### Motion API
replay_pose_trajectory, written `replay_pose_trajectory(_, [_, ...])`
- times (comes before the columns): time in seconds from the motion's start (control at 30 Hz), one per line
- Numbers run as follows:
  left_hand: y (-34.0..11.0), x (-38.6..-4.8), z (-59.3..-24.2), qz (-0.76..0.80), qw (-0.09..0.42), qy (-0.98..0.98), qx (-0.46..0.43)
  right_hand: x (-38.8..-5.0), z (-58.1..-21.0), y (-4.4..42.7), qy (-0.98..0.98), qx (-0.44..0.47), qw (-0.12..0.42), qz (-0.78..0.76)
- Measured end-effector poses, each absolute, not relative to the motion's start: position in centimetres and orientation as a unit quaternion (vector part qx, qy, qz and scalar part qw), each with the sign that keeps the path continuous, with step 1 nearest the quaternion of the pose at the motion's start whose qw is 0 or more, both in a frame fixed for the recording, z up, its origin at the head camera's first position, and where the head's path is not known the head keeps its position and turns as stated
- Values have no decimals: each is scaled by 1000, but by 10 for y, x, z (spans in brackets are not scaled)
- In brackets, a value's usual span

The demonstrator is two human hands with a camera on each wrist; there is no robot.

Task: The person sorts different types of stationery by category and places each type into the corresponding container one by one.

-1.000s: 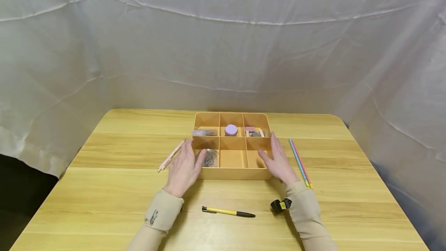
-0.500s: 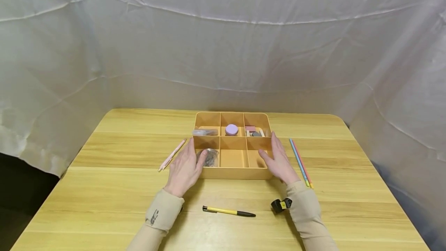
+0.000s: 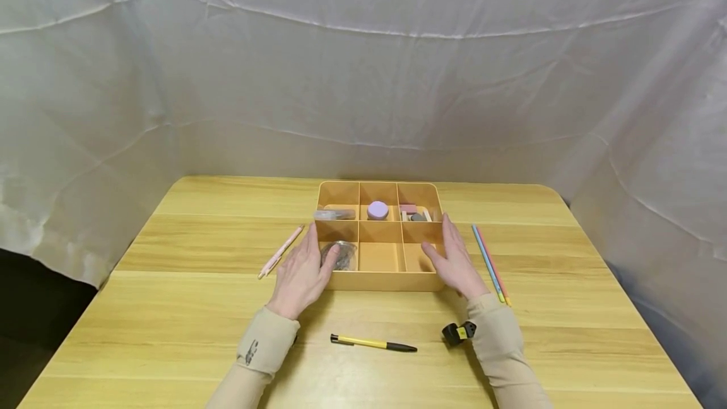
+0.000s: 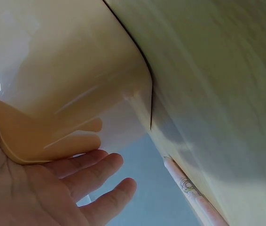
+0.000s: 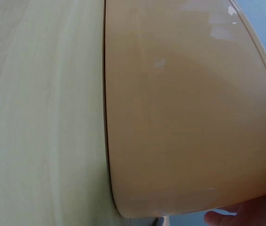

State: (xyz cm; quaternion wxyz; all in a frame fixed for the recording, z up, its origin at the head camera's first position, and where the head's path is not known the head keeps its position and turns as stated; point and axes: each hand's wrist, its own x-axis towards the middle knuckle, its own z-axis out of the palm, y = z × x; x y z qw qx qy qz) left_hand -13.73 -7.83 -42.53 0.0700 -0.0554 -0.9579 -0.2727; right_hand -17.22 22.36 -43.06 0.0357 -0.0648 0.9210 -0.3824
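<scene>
An orange-tan organizer box (image 3: 380,281) with several compartments stands on the table. My left hand (image 3: 298,273) lies along its left side with fairly straight fingers; in the left wrist view these fingers (image 4: 93,172) touch the side wall. My right hand (image 3: 457,267) rests at the right side, fingers extended, thumb over the front right compartment. A round clear-lidded container (image 3: 343,256) with dark contents sits front left, partly behind my left thumb. At the back are a clear slim packet (image 3: 335,214), a purple round-lidded item (image 3: 377,210) and small blocks (image 3: 407,209).
A yellow and black pen (image 3: 372,343) lies in front of the box. Pale pink pens (image 3: 281,251) lie to the left. Blue and pink pencils (image 3: 491,264) lie to the right. A grey-white sheet (image 3: 363,68) hangs behind the wooden table (image 3: 170,308).
</scene>
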Motion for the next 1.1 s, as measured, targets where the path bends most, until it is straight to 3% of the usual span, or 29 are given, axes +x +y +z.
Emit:
replay_pose_trajectory(0.2, [-79, -137, -426, -274, 58, -959, -52, -173, -432, 223, 920, -68, 26, -385])
replay_pose_trajectory(0.37, [-79, -136, -425, -279, 49, -958, -48, -171, -427, 224, 917, -85, -13, -389])
replay_pose_trajectory(0.63, [-77, -136, -424, -280, 31, -959, -44, -159, -401, 219, 875, -132, -154, -440])
replay_pose_trajectory(0.8, [-78, -136, -424, -281, 31, -958, -49, -141, -383, 200, 854, -234, -233, -402])
replay_pose_trajectory(0.9, [-78, -137, -424, -280, 27, -958, -50, -126, -374, 186, 859, -311, -202, -353])
replay_pose_trajectory(1.1, [-78, -137, -424, -276, 21, -960, -48, -100, -371, 160, 877, -402, 0, -262])
